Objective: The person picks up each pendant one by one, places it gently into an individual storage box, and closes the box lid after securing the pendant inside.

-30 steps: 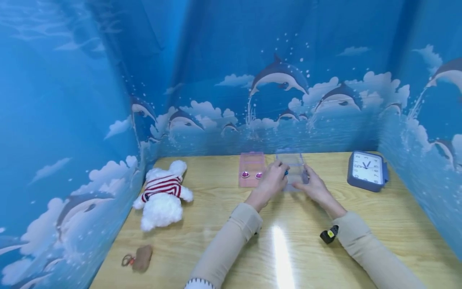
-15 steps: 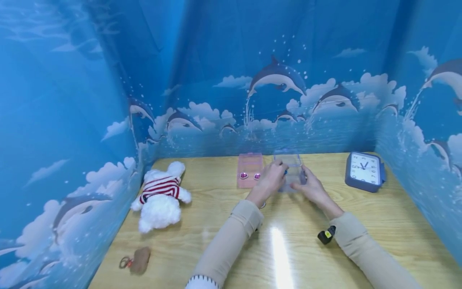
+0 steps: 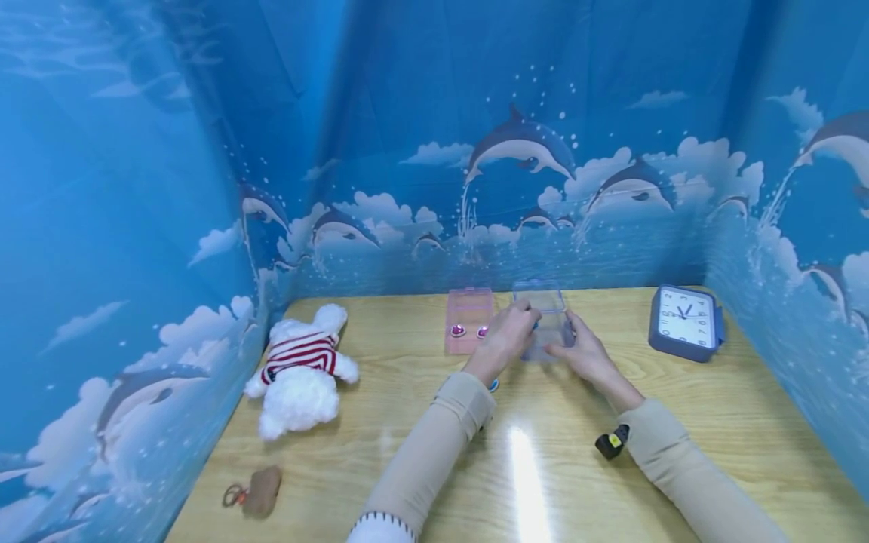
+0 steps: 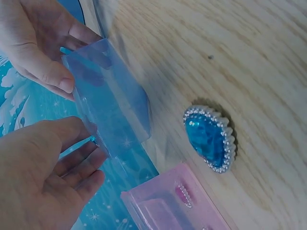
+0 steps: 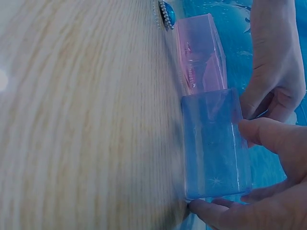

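Note:
A clear bluish plastic box (image 5: 216, 143) stands on the table with its lid raised. My right hand (image 3: 587, 354) grips its right side, thumb at the near wall and fingers round the far side. My left hand (image 3: 512, 332) is over the box and pinches a small blue gem (image 3: 536, 325), mostly hidden by the fingers. Another blue gem (image 4: 206, 139) with a beaded silver rim lies on the table by my left wrist. Left of the box, a pink box (image 3: 470, 302) lies open with a pink gem (image 3: 458, 330) and a second one inside.
At the left lies a white plush toy (image 3: 302, 369) in a striped sweater. A brown keychain (image 3: 261, 490) is nearer the front left. A blue square clock (image 3: 686, 323) sits at the right. A dolphin-printed curtain (image 3: 407, 151) borders the table.
The blue gem on the table has come into sight beside my left wrist. Both hands stay at the bluish box with hardly any movement; the head view has shifted slightly.

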### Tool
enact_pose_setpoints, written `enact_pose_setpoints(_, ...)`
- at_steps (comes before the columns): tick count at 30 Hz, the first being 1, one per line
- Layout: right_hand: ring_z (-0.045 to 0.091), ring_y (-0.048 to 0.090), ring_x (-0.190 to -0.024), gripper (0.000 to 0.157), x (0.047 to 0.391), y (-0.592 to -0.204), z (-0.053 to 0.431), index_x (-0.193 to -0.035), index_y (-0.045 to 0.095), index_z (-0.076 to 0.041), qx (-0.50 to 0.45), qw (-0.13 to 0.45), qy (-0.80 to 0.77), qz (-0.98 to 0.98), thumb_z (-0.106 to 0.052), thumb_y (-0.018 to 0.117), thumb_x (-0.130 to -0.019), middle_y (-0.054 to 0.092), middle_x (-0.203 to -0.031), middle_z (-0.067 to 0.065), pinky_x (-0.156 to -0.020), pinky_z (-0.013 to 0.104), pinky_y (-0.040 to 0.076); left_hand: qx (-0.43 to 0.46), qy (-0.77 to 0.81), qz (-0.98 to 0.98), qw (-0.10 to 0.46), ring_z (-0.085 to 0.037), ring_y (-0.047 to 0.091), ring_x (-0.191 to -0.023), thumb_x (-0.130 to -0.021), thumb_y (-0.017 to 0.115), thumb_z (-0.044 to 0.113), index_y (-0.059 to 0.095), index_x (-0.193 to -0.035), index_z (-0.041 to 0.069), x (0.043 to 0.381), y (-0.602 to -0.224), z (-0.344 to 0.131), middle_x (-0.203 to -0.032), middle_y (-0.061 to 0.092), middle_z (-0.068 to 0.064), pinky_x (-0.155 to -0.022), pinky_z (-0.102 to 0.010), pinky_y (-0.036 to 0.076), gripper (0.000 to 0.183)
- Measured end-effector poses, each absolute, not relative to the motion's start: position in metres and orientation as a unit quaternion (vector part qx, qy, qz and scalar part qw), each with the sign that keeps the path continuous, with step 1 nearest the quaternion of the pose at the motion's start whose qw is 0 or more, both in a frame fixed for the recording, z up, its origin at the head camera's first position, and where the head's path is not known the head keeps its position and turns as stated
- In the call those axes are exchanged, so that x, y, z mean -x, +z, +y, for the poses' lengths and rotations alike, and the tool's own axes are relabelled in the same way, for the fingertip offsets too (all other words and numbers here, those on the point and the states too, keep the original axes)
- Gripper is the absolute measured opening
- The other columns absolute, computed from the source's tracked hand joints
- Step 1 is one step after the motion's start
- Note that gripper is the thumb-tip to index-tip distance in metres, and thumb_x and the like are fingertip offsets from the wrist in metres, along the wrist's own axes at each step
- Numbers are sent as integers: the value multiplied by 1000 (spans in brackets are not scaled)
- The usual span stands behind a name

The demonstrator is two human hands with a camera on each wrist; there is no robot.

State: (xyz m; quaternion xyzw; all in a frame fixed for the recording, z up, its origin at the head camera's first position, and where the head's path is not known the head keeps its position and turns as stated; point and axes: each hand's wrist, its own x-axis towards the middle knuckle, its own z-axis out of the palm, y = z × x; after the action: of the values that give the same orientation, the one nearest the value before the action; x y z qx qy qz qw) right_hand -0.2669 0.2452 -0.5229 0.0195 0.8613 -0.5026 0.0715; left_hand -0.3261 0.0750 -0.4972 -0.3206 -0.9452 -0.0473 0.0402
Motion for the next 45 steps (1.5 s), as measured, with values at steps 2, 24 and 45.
enact_pose_setpoints(2, 56, 15, -158, 96, 267, -523, 246, -167, 0, 2, -20, 74, -503, 861, -24, 66, -103, 9, -172, 36, -130, 67, 23, 320, -50, -945, 38, -13, 69, -104, -98, 72, 17, 74, -125, 18, 326, -498, 76, -118, 66, 0, -89, -23, 61, 27)
enact_pose_setpoints(24, 55, 16, -159, 99, 266, -523, 246, -167, -1, 2, -16, 73, -506, 859, -27, 68, -103, 9, -172, 35, -131, 66, 22, 343, 51, -936, 53, -15, 70, -102, -92, 75, 10, 80, -111, 19, 329, -503, 83, -119, 68, 1, -93, -25, 61, 21)
enact_pose_setpoints(45, 56, 17, -157, 97, 269, -527, 249, -168, 0, 0, -4, 62, -504, 861, -27, 68, -103, 13, -171, 35, -129, 70, 22, 331, -106, -936, 48, -13, 68, -113, -106, 61, 16, 66, -138, 13, 311, -467, 48, -129, 67, -3, -94, -17, 59, 32)
